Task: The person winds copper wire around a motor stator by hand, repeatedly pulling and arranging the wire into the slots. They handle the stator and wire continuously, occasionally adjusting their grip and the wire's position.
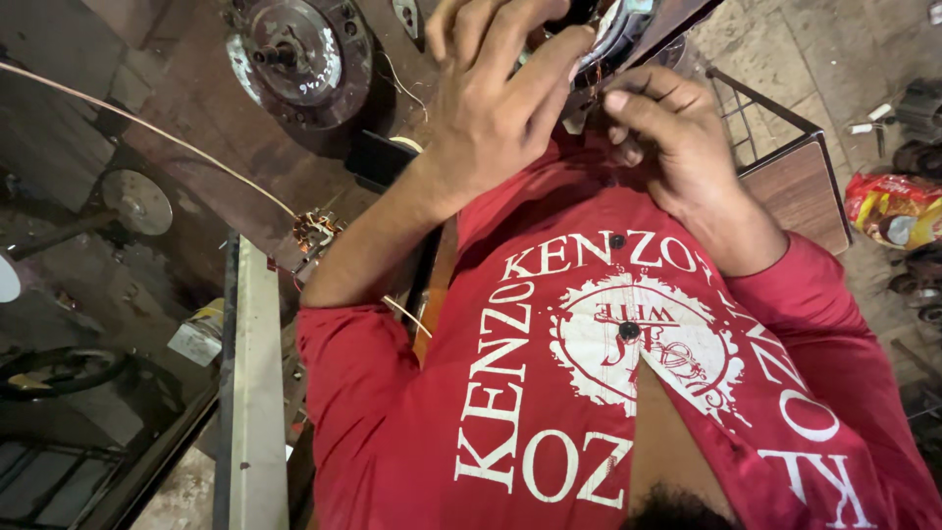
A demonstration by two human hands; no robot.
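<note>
A round metal motor part with copper winding wire [613, 34] is seen at the top edge of the head view, close against the chest of the person in the red printed shirt [589, 393]. Only a curved section of the part shows, so which way its long axis runs cannot be told; the visible rim slants from lower left to upper right.

The left hand [496, 103] is laid over the part from the left, its fingers stretched long and held close together, the tips pressed on the rim. The right hand [672, 137] is set just beside it on the right, with the fingers curled inward and the thumb and forefinger pinched together on thin copper strands at the lower edge of the part. The two hands are nearly touching.

Up and to the left, a grey round metal disc with a hub at its middle [299, 54] lies on the dark brown work surface [196, 108], well apart from the hands. A thin pale wire [147, 132] is strung across that surface. At the right, a wooden stool with a dark metal frame [795, 186] stands near a red and yellow plastic packet [898, 208] on the floor.
</note>
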